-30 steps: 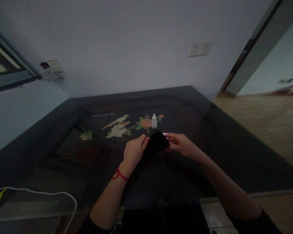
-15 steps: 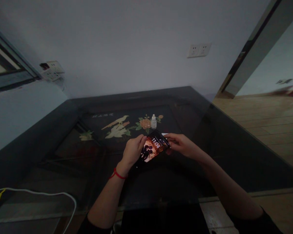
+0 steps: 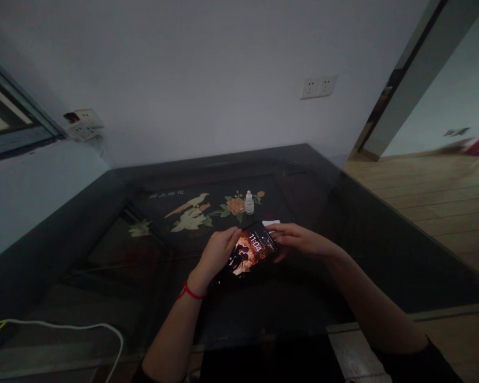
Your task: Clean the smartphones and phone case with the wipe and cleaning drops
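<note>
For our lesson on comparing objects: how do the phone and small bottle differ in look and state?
The phone is dark with a lit screen; the bottle is pale and unlit. The left hand holds the phone; the bottle stands upright on the table, untouched. The phone is flat and broad; the bottle is narrow.

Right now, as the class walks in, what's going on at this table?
At a dark table, a person's left fingers hold a phone, its lit screen reading 11:04. The right fingers are at its upper end; whether they grip it is hard to tell. Just beyond them is a white item, partly hidden. A small white-capped bottle stands upright farther back.
</note>
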`<state>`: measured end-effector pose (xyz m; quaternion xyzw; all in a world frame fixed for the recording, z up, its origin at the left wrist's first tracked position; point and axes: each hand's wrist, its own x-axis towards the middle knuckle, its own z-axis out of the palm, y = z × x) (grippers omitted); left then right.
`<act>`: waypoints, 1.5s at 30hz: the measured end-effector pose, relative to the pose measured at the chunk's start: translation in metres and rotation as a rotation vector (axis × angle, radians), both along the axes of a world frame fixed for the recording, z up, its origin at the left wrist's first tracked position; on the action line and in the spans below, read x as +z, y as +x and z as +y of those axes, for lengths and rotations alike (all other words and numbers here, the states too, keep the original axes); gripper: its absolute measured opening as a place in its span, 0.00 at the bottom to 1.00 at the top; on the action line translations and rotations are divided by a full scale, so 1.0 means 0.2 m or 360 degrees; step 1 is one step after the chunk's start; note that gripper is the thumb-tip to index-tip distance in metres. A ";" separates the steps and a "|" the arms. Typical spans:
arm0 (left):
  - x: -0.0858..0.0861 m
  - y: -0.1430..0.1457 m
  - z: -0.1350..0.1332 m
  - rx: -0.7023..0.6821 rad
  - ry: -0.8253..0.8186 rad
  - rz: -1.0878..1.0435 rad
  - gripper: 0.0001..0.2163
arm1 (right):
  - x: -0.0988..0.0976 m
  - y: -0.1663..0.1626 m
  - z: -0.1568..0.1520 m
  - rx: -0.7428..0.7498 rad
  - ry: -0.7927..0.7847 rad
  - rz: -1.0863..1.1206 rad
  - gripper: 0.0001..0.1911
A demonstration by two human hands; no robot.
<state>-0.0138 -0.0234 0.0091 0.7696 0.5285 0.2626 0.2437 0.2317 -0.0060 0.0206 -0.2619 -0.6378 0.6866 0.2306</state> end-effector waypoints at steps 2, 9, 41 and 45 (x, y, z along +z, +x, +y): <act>0.01 0.01 -0.01 -0.0072 -0.0012 0.0060 0.18 | 0.01 0.00 0.00 -0.0099 0.0080 -0.0062 0.20; 0.02 0.03 -0.02 -0.0187 0.0012 0.0293 0.16 | -0.02 -0.02 0.02 -0.0101 0.0372 -0.0244 0.17; 0.01 0.01 0.00 -0.0209 -0.0083 0.0161 0.16 | -0.01 -0.07 -0.01 -0.0277 0.0280 -0.0213 0.17; 0.01 0.01 0.00 -0.0182 -0.0182 0.0033 0.12 | -0.03 -0.08 -0.02 -0.0236 0.0043 -0.0161 0.24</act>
